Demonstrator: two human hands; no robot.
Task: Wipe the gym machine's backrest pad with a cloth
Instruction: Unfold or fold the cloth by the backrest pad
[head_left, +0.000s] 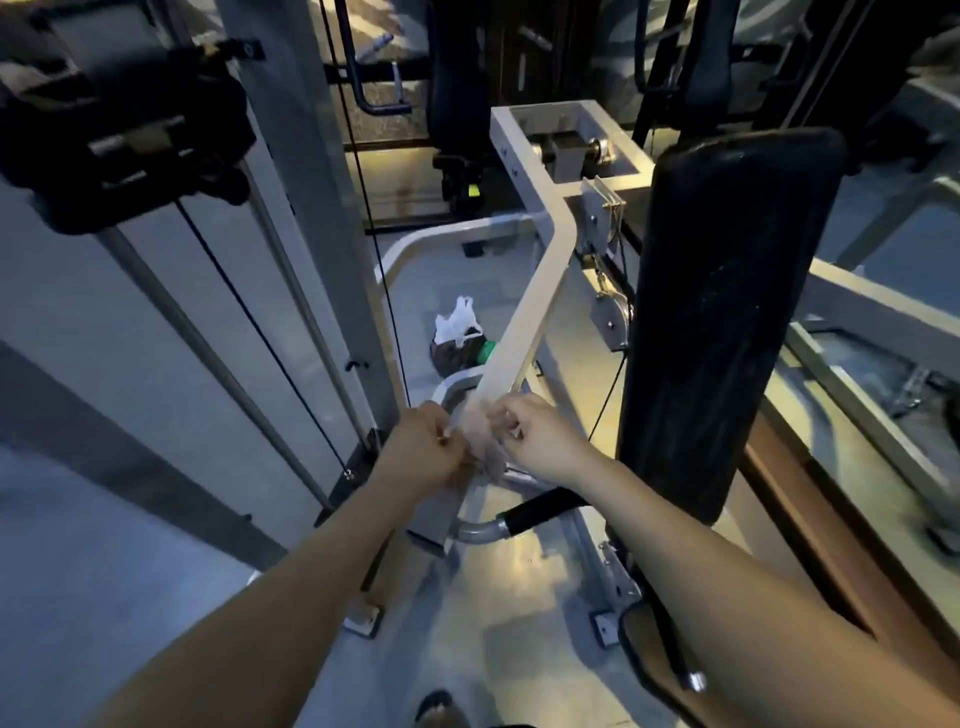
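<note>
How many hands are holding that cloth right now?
2. The left hand pinches the cloth on its left side and the right hand pinches its right side, both just left of the black backrest pad. The cloth is blurred.

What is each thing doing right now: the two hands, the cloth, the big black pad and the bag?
left hand: pinches the cloth.
right hand: pinches the cloth too.
cloth: bunched up between both hands.
backrest pad: upright, with neither the cloth nor a hand touching it.
plastic bag: on the floor, handles sticking up.
</note>
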